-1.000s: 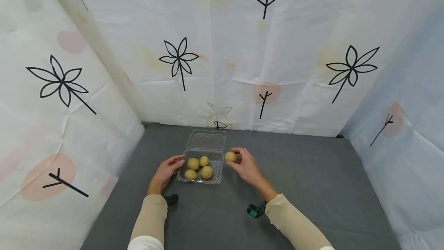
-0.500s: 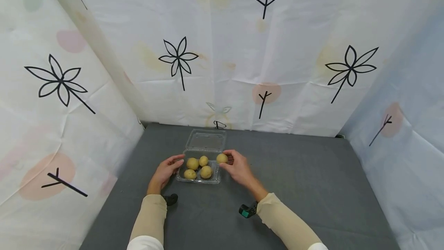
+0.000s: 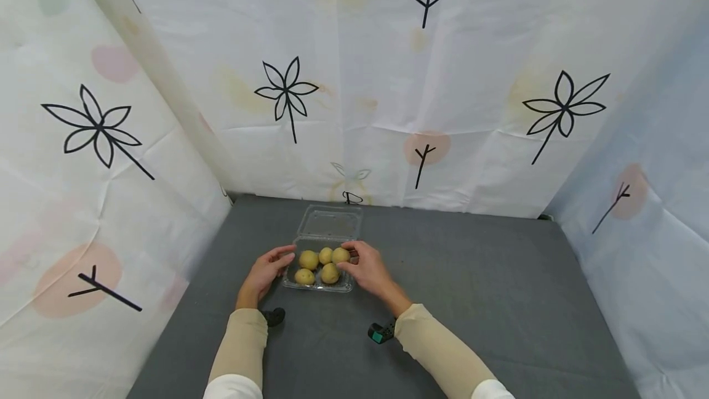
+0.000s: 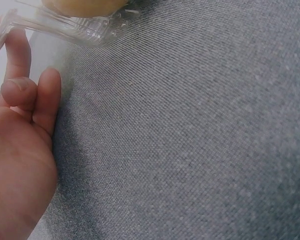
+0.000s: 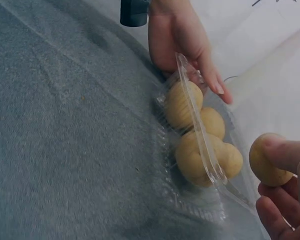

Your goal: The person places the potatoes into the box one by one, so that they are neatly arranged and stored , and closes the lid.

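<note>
A yellow potato (image 5: 266, 161) is pinched between the thumb and fingers of my right hand (image 3: 372, 270), over the right side of a clear plastic clamshell box (image 3: 319, 289). Several potatoes lie in the box, among them one at the front left (image 3: 304, 277) and one at the front right (image 3: 330, 273). At the box's left side my left hand (image 3: 263, 276) touches the rim with loosely bent fingers. In the left wrist view some fingers (image 4: 49, 95) lie just below the box wall, apart from it.
The box's clear lid (image 3: 330, 223) lies folded back behind it. Everything rests on a grey cloth-covered table (image 3: 487, 300). A printed white curtain (image 3: 471, 97) encloses the back and sides. Each wrist carries a dark device, the right one (image 3: 381, 333) with a green patch.
My right hand has carried its potato leftward, from beside the box to over its right part. My left hand has stayed at the left rim.
</note>
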`<state>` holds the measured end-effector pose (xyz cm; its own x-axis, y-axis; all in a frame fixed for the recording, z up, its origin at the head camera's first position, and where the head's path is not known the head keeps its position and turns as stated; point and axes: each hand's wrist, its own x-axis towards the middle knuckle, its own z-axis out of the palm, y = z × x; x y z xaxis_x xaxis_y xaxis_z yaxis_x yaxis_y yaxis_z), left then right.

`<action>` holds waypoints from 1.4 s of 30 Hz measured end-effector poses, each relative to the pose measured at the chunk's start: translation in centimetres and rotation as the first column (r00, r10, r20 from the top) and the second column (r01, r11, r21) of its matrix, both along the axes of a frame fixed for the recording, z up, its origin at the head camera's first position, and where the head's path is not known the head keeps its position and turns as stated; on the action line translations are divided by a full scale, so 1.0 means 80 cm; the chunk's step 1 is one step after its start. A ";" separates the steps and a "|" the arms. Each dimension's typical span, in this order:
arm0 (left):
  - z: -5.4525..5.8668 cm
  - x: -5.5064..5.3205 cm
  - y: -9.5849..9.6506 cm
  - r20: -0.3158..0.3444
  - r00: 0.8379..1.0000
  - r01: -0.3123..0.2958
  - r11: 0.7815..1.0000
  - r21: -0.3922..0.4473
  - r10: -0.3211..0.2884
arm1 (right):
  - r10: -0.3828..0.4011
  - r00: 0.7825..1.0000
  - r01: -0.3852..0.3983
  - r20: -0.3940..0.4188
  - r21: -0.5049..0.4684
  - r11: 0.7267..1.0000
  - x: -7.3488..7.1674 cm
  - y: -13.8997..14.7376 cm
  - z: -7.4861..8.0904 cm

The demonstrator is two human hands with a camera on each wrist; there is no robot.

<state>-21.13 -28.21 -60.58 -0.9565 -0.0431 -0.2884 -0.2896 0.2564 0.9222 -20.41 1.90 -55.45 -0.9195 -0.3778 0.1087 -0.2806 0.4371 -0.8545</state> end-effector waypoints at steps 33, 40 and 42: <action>0.000 0.004 0.000 0.019 1.000 -0.009 1.000 0.014 0.008 | 0.058 0.985 -0.035 -0.160 0.140 0.990 -0.017 -0.015 -0.026; 0.003 0.002 0.000 0.014 1.000 -0.012 1.000 0.014 0.012 | 0.076 0.980 -0.057 -0.183 0.111 0.992 -0.015 -0.010 -0.025; 0.004 0.001 0.000 0.017 1.000 -0.013 1.000 0.013 0.013 | 0.065 0.981 -0.050 -0.185 0.087 0.995 -0.016 -0.009 -0.025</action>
